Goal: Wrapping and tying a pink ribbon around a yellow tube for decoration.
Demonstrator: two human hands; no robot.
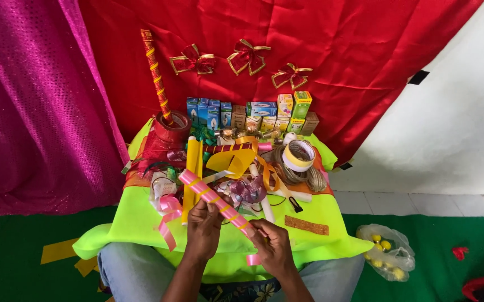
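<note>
We grip the pink-wrapped stick (215, 200) with our left hand (204, 230) while our right hand (273, 246) pinches the pink ribbon (252, 259) taut near the table's (136, 223) front edge.

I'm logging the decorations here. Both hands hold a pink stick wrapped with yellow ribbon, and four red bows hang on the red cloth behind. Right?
Not quite: the head view shows three red bows on the red cloth, not four. Both the left hand and right hand do hold the pink stick.
</note>
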